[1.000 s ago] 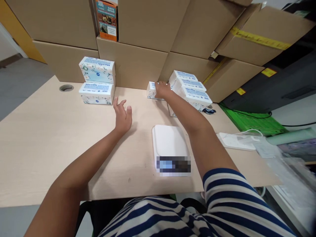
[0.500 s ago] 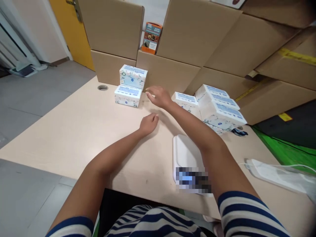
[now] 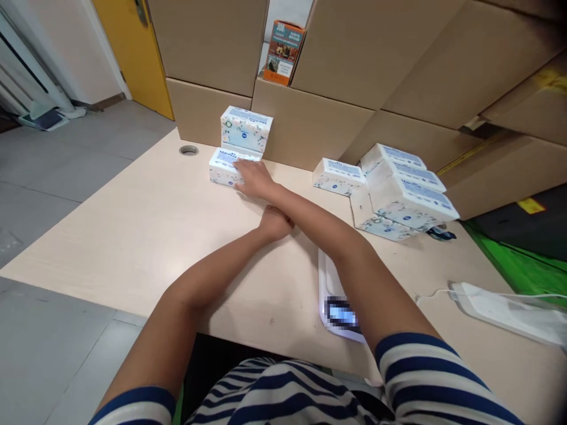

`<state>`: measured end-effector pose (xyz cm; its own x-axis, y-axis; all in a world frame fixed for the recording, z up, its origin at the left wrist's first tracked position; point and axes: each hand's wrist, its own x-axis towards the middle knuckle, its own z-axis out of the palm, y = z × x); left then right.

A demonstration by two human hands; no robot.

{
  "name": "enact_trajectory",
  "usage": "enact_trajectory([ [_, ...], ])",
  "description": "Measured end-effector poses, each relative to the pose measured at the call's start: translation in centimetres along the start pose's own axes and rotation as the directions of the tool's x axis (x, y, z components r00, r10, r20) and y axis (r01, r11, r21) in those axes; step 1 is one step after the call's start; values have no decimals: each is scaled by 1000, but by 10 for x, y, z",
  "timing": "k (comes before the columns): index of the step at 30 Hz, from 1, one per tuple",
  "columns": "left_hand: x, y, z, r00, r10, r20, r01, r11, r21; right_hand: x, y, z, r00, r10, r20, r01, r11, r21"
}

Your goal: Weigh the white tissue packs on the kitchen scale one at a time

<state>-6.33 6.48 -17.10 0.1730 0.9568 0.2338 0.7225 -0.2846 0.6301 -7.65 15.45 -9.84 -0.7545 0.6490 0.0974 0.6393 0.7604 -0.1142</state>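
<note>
While my left hand [image 3: 273, 224] sits curled beneath my right forearm [image 3: 312, 217], between white scale [image 3: 328, 280] and front tissue pack [image 3: 222, 167], fingers too hidden to tell their state, my right hand [image 3: 254, 178] rests over that pack's scale-side end; from my remote feed, can't tell if it's gripped. Pack's beyond the scale, leftward. I'd judge soft wrap: press thumb and fingers evenly, don't crush, keep off the pack behind [image 3: 245, 133].

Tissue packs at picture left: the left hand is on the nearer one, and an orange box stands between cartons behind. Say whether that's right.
Not quite: the head view shows the right hand on the nearer tissue pack; the left hand is by the right forearm. The orange box does stand between cartons behind.
</note>
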Motion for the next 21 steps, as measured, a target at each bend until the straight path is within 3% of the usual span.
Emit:
enact_trajectory([
  [5, -12, 18, 8, 991, 96, 93, -102, 993, 67, -24, -3, -18, 992, -116, 51, 114, 993, 43],
  [10, -14, 21, 5, 982, 114, 148, -128, 988, 89, -25, -6, -24, 986, -12, 165, 1, 998, 65],
  [13, -10, 19, 0, 975, 122, 185, -143, 984, 106, -45, 0, -40, 990, -61, 124, 60, 998, 16],
  [16, -5, 18, 0, 963, 145, 227, -171, 980, 98, -101, 24, -81, 993, -120, -13, 120, 993, -7],
  [19, -2, 14, 2, 974, 124, 192, -139, 988, 66, -187, 59, -125, 992, -18, -128, 29, 996, 87],
  [21, -2, 11, 3, 984, 113, 140, -115, 993, 12, -251, 82, -139, 989, 54, -135, -29, 983, 182],
])
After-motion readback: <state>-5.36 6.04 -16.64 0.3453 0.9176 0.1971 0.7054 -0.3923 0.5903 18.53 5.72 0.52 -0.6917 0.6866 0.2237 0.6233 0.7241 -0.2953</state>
